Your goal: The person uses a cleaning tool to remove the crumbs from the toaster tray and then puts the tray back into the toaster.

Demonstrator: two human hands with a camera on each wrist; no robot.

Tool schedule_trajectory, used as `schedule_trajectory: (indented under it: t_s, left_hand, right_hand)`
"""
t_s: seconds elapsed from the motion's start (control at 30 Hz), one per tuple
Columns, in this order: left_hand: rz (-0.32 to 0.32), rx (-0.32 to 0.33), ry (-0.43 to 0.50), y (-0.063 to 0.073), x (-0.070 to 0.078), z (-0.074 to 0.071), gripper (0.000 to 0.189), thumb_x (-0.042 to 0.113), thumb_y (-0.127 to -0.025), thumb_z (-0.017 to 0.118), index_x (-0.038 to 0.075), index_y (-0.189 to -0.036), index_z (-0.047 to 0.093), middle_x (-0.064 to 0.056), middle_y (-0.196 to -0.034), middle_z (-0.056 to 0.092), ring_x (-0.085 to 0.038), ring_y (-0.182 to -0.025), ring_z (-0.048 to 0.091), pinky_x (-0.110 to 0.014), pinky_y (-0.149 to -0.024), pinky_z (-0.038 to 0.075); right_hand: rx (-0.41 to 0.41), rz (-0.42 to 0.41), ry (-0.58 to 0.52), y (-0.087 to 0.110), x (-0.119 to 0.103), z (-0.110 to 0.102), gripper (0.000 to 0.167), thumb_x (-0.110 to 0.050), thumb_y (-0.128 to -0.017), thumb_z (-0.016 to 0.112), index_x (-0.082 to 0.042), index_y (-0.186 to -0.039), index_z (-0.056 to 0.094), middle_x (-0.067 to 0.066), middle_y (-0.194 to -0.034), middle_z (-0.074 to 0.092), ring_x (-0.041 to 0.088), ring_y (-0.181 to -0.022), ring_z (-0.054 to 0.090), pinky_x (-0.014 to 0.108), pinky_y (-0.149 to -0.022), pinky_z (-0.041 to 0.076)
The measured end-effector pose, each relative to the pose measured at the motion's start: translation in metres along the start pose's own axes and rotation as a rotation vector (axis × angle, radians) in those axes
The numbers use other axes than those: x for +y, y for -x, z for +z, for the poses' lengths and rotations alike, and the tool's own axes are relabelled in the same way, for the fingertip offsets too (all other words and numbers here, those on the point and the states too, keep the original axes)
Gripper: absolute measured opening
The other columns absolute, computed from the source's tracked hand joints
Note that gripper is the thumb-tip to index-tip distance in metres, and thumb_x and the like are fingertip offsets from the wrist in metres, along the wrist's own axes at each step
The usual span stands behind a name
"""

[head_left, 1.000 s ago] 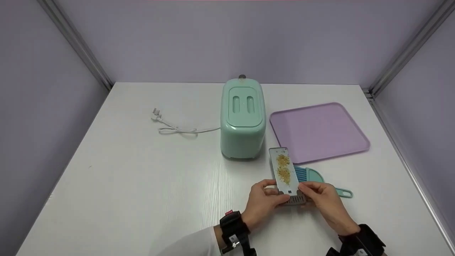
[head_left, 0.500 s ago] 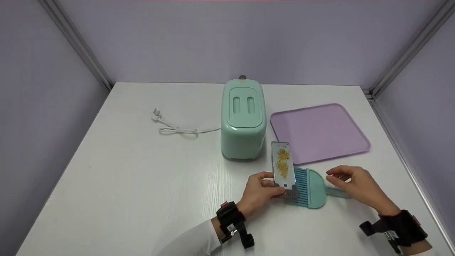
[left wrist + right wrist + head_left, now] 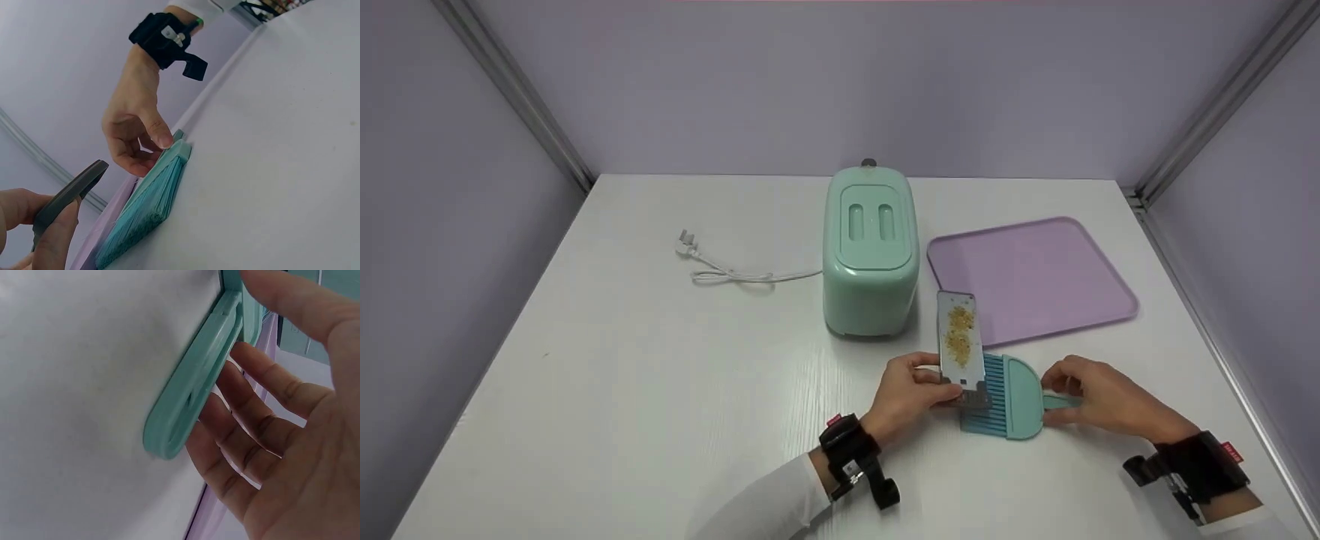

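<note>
My left hand [image 3: 904,394] holds a slim metal crumb tray [image 3: 952,376] by its near end, thumb on top. Yellow-brown crumbs [image 3: 960,345] lie on it in two patches. In the left wrist view the crumb tray [image 3: 73,188] is raised off the table. A turquoise hand brush [image 3: 1024,397] lies on the table to its right, its bristles [image 3: 140,222] partly beneath the crumb tray in the head view. My right hand [image 3: 1102,397] pinches the brush's handle [image 3: 191,382] near the head, with the thumb on one side and the fingers on the other.
A mint-green toaster [image 3: 871,255] stands behind and left of the crumb tray. Its white cord and plug [image 3: 720,271] lie to the left. At the right is a flat purple tray [image 3: 1035,277]. Panels enclose the white table [image 3: 660,390].
My right hand has left the crumb tray, moved right and taken hold of the brush's handle. The brush has been uncovered as the left hand shifted the crumb tray slightly away from me.
</note>
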State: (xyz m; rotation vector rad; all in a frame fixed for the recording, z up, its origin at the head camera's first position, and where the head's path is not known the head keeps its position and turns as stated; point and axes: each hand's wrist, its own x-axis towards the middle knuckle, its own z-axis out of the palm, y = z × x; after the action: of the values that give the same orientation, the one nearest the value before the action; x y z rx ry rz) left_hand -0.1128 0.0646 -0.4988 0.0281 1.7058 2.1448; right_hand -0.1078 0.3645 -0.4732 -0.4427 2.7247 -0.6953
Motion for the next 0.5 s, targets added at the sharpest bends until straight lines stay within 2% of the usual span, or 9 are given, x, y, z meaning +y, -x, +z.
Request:
schedule_trajectory:
  t_s: [0.23, 0.5]
  left_hand:
    - [-0.003, 0.014, -0.042, 0.000, 0.006, -0.004, 0.043, 0.006, -0.064, 0.077, 0.007, -0.103, 0.058, -0.009, -0.079, 0.066, -0.020, -0.073, 0.063, -0.030, -0.062, 0.051]
    - [-0.012, 0.044, -0.082, 0.000, 0.010, -0.010, 0.045, 0.009, -0.064, 0.078, 0.010, -0.104, 0.058, -0.007, -0.078, 0.066, -0.018, -0.072, 0.063, -0.029, -0.062, 0.051]
  right_hand:
    - [-0.012, -0.033, -0.043, 0.000, 0.003, 0.003, 0.034, -0.033, -0.065, 0.078, -0.017, -0.088, 0.058, -0.006, -0.086, 0.053, 0.011, -0.075, 0.053, 0.023, -0.065, 0.046]
    - [-0.078, -0.025, -0.049, 0.002, 0.002, -0.011, 0.034, -0.037, -0.070, 0.073, -0.017, -0.093, 0.057, -0.007, -0.084, 0.059, 0.010, -0.077, 0.055, 0.025, -0.067, 0.046]
